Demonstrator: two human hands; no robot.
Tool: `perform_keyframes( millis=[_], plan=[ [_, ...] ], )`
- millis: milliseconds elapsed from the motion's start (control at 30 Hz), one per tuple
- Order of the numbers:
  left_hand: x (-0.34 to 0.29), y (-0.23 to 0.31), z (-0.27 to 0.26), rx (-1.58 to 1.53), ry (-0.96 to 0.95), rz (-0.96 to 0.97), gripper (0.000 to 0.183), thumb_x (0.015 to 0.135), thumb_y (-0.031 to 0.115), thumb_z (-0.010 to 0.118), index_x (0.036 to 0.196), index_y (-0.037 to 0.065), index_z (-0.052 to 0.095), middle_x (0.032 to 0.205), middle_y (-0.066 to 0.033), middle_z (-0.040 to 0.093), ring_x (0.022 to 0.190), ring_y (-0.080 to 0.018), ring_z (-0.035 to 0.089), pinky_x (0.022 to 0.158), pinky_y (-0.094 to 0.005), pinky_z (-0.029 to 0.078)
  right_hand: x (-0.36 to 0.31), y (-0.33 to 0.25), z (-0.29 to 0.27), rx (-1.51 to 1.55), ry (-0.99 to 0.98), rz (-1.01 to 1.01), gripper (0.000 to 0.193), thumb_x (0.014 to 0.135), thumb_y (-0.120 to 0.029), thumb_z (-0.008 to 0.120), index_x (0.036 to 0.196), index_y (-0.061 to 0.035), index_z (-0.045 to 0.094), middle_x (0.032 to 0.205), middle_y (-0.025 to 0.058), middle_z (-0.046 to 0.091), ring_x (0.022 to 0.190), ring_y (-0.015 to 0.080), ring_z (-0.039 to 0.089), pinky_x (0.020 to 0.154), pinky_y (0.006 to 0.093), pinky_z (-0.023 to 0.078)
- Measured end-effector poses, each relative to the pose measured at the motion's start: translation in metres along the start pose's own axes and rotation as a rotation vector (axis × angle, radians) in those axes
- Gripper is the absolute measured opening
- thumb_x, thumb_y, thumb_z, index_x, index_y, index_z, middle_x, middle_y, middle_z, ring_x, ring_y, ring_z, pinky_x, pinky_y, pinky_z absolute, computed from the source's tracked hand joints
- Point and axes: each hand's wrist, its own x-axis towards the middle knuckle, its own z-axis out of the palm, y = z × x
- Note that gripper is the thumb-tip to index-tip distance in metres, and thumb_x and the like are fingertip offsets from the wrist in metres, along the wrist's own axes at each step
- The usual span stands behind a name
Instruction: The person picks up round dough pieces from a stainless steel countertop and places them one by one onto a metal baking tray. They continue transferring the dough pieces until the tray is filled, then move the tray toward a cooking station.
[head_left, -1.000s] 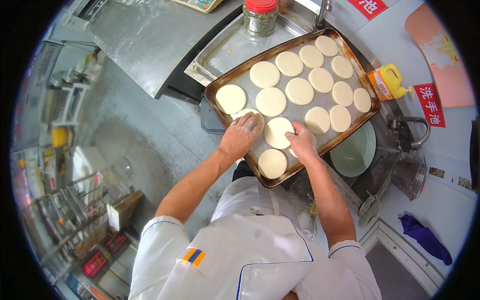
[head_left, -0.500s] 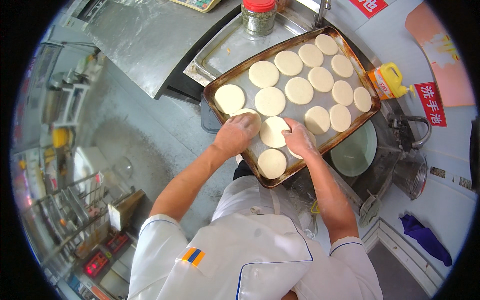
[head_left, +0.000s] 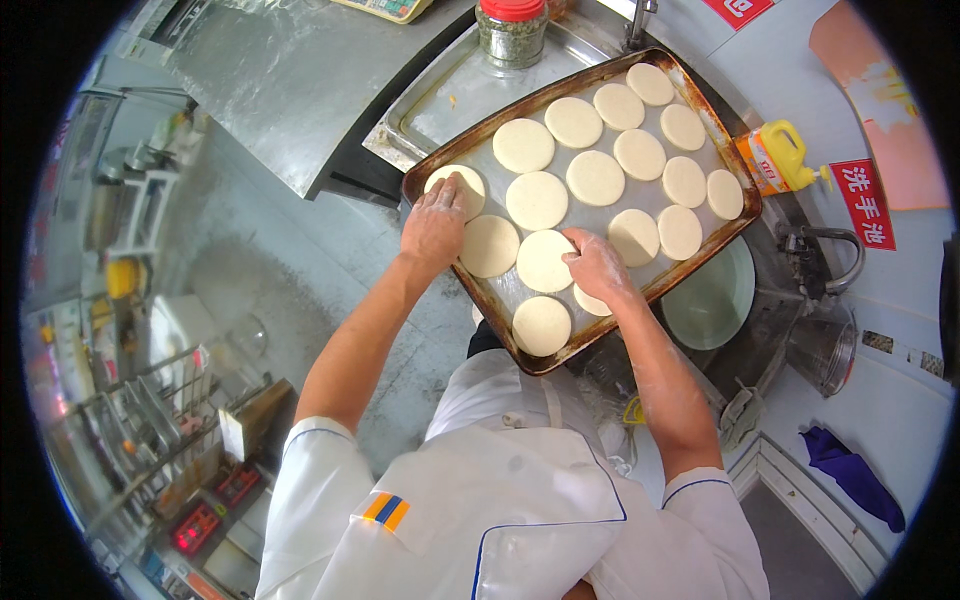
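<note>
Several flat, pale dough rounds [head_left: 537, 201] lie on a parchment-lined baking tray [head_left: 470, 148] with browned edges. My left hand [head_left: 435, 228] reaches over the tray's left side. Its fingers are stretched out on the dough round [head_left: 467, 186] in the left corner; the thumb is hidden. Below it another dough round [head_left: 490, 247] lies uncovered. My right hand [head_left: 600, 270], dusted with flour, is closed at the right edge of a dough round [head_left: 543, 262] near the tray's middle. Another round [head_left: 589, 303] is partly hidden under that hand.
Behind the tray is a steel sink [head_left: 440, 85] with a red-lidded jar [head_left: 511, 35]. A steel table [head_left: 270, 90] stands to the left. At right are a yellow jug [head_left: 783, 155], a pale basin [head_left: 712, 300] and a curved tap [head_left: 845, 245].
My left hand has moved up and left, from one dough round onto the corner one. The round it left now shows fully. My right hand has barely moved.
</note>
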Motion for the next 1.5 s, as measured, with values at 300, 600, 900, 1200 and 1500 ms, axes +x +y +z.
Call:
perform_keyframes(
  millis=[300,600,900,1200,1500],
  plan=[
    [0.003,0.003,-0.012,0.030,0.004,0.022,0.047,0.089,0.008,0.055,0.136,0.000,0.056,0.150,-0.0207,0.049,0.137,-0.0363,0.048,0.112,-0.0449,0.041,0.004,-0.001,-0.004,-0.145,-0.038,-0.021,0.042,0.089,-0.016,0.065,0.129,-0.0029,0.064,0.126,0.0227,0.066,0.119,0.0387,0.061,0.102,0.0452,0.047],
    [-0.046,0.071,-0.011,-0.160,-0.032,0.217,0.056,0.082,0.011,0.068,0.136,0.003,0.055,0.150,-0.0181,0.048,0.139,-0.0360,0.046,0.111,-0.0467,0.043,0.001,-0.002,-0.005,-0.180,0.063,-0.038,0.033,0.090,-0.016,0.065,0.121,-0.0049,0.066,0.118,0.0200,0.066,0.114,0.0395,0.060,0.096,0.0474,0.049],
    [-0.041,0.063,-0.005,-0.100,0.014,0.256,0.049,0.082,0.008,0.066,0.130,0.007,0.058,0.149,-0.0150,0.049,0.139,-0.0331,0.047,0.109,-0.0462,0.045,-0.003,-0.003,-0.003,-0.224,0.071,-0.066,0.030,0.090,-0.016,0.064,0.118,-0.0055,0.067,0.118,0.0213,0.065,0.111,0.0400,0.061,0.095,0.0490,0.050],
    [-0.041,0.058,-0.014,-0.053,-0.042,0.283,0.042,0.090,0.012,0.056,0.131,0.006,0.061,0.149,-0.0140,0.051,0.138,-0.0331,0.048,0.112,-0.0451,0.042,-0.008,0.002,-0.002,-0.220,0.098,-0.169,0.028,0.090,-0.017,0.065,0.115,-0.0049,0.067,0.115,0.0212,0.067,0.108,0.0412,0.063,0.093,0.0492,0.050],
    [-0.044,0.063,-0.019,-0.100,-0.020,0.284,0.041,0.087,0.008,0.060,0.128,0.004,0.061,0.146,-0.0163,0.053,0.136,-0.0349,0.049,0.111,-0.0463,0.043,-0.022,0.015,-0.029,0.002,0.154,0.002,0.031,0.094,-0.016,0.063,0.122,-0.0049,0.067,0.116,0.0194,0.069,0.105,0.0366,0.066,0.091,0.0446,0.051]
  ],
)
